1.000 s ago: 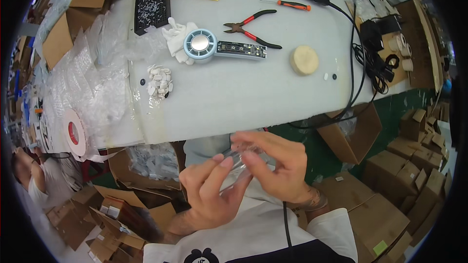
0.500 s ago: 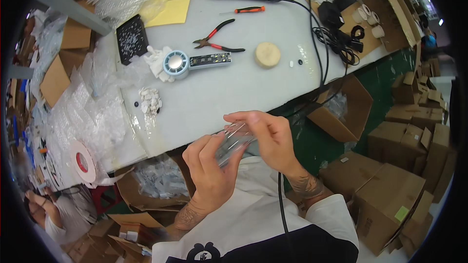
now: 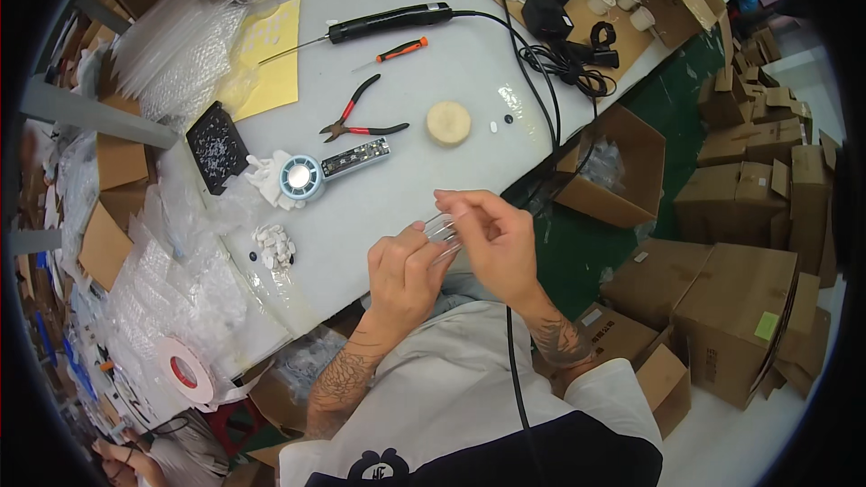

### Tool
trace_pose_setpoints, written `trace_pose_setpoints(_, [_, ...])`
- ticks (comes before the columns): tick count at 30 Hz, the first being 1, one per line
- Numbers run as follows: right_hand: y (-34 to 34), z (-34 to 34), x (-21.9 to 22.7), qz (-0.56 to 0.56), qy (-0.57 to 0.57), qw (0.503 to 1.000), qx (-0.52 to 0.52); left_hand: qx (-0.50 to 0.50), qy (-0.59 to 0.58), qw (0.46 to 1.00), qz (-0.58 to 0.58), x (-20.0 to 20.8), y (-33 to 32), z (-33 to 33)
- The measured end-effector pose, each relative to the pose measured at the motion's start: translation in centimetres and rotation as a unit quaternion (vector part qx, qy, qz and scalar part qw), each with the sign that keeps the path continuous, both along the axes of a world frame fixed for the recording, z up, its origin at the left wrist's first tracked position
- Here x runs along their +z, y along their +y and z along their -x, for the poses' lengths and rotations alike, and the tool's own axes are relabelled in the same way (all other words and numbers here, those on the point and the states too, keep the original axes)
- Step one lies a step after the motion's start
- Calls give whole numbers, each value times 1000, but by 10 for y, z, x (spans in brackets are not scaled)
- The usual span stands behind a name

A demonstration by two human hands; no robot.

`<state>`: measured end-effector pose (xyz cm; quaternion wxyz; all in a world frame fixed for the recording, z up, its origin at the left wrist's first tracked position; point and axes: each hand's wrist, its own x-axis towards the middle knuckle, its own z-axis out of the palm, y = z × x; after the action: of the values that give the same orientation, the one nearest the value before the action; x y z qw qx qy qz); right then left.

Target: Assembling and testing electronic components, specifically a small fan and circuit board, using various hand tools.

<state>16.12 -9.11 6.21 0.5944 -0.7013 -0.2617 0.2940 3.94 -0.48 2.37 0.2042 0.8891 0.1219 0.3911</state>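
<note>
Between my two hands is a small clear plastic piece (image 3: pixel 441 229), held just off the table's front edge. My left hand (image 3: pixel 403 275) grips its lower left side with curled fingers. On the upper right side, my right hand (image 3: pixel 495 239) pinches it between thumb and fingers. The fingers partly cover the piece, so its full shape is hidden. Beyond my hands lies a light blue handheld fan (image 3: pixel 302 178) with its circuit board (image 3: pixel 354 159) exposed along the handle, its head beside a crumpled white glove (image 3: pixel 263 179).
Red-handled cutters (image 3: pixel 360 130), an orange screwdriver (image 3: pixel 401 50), a black electric screwdriver (image 3: pixel 390 22) and a round tan block (image 3: pixel 448 123) lie on the table. A black tray of screws (image 3: pixel 216 148), small white parts (image 3: pixel 272 245) and a tape roll (image 3: pixel 187 370) are left. Cartons (image 3: pixel 735 307) stand right.
The view has shifted and turned, so the table items appear further left. Both hands still hold the clear piece and have come closer together around it, covering more of it.
</note>
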Motion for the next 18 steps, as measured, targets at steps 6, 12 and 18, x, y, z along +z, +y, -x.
trace_pose_setpoints(6, [-18, -12, 6, -90, 162, 980, -76, -35, -3, 997, 64, 14, -5, -17])
trace_pose_setpoints(12, [-43, -8, 17, -131, 129, 974, -134, -84, 27, 988, 129, 46, -19, -31])
trace_pose_setpoints(18, [-65, -6, 27, -152, 108, 966, -177, -128, 14, 983, 130, 55, -34, -42])
